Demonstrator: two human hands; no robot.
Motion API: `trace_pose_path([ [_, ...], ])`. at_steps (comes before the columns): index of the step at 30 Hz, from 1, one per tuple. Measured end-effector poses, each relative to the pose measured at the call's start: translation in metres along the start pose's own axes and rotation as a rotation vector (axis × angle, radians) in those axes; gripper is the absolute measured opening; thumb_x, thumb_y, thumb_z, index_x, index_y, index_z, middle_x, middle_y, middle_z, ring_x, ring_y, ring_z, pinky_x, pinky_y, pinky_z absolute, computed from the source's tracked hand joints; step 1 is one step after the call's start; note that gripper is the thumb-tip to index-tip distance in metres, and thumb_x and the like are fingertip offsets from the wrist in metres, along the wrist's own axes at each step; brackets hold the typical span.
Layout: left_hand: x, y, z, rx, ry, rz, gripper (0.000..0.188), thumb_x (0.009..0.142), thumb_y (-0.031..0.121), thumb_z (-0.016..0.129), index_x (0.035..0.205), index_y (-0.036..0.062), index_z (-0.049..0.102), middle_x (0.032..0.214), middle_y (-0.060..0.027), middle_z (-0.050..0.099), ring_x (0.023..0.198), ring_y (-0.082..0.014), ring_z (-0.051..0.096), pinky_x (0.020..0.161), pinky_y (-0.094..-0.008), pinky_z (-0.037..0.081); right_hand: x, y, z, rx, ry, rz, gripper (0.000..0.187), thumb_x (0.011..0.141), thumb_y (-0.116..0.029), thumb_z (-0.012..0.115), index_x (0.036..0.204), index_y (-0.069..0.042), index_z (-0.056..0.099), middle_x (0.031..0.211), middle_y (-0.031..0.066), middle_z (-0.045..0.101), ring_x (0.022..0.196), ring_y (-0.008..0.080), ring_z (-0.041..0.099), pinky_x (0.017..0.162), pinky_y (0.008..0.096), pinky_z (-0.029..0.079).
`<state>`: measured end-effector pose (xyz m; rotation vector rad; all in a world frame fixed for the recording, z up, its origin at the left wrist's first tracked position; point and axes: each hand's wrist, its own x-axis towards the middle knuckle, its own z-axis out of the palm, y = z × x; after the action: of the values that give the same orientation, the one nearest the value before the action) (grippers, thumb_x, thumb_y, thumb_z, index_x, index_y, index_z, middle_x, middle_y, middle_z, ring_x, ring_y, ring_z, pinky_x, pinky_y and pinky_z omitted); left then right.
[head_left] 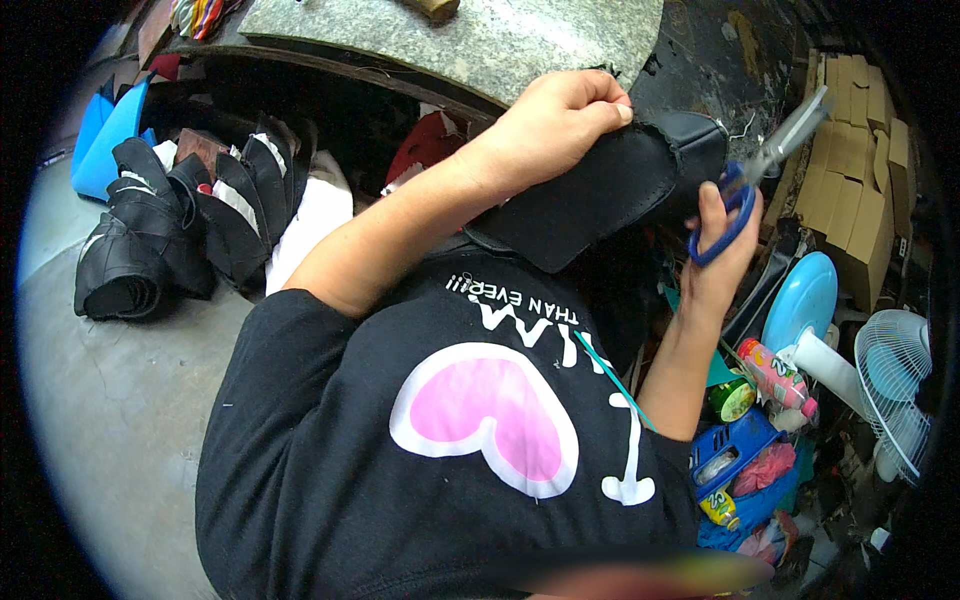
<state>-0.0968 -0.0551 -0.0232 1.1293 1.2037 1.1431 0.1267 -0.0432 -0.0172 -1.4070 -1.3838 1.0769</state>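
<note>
My left hand (555, 125) pinches the upper edge of a black leather-like piece (605, 190), which looks like a shoe upper. The piece hangs over my lap with its rounded end toward the right. In my right hand (722, 265) is a pair of scissors (738, 215) with blue handles, fingers through the loops. The steel blades point up and to the right, away from the black piece. They are slightly smeared by motion.
Ahead is a grey stone slab (480, 45). Bundled black pieces (135, 245) with white linings lie at left, beside a blue sheet (110, 145). At right stand cardboard boxes (850, 175), a fan (890, 375), a pink bottle (775, 375) and a blue basket (735, 440).
</note>
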Motion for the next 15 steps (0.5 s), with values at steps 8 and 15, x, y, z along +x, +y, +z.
trace_pose_path([
  [8,-0.001,-0.005,0.002,0.196,0.027,0.114,0.019,0.094,0.019,0.056,0.095,0.001,0.06,0.077,0.0022,0.055,0.077,-0.0066,0.049,0.071,-0.0238,0.042,-0.034,0.003,-0.019,-0.011,-0.055,0.088,0.043,0.079,-0.011,0.077,0.113,-0.001,0.052,0.097,0.0056,0.062,0.085,0.0124,0.06,0.078,0.025,0.049],
  [15,-0.019,0.012,0.002,0.518,0.134,0.375,0.021,0.09,0.01,0.062,0.107,0.0011,0.054,0.088,-0.018,0.064,0.088,-0.0277,0.066,0.076,-0.0345,0.05,-0.029,0.008,-0.001,0.502,0.009,0.379,0.031,0.073,-0.009,0.076,0.1,-0.007,0.06,0.087,0.0011,0.061,0.073,0.0133,0.062,0.062,0.0238,0.051],
])
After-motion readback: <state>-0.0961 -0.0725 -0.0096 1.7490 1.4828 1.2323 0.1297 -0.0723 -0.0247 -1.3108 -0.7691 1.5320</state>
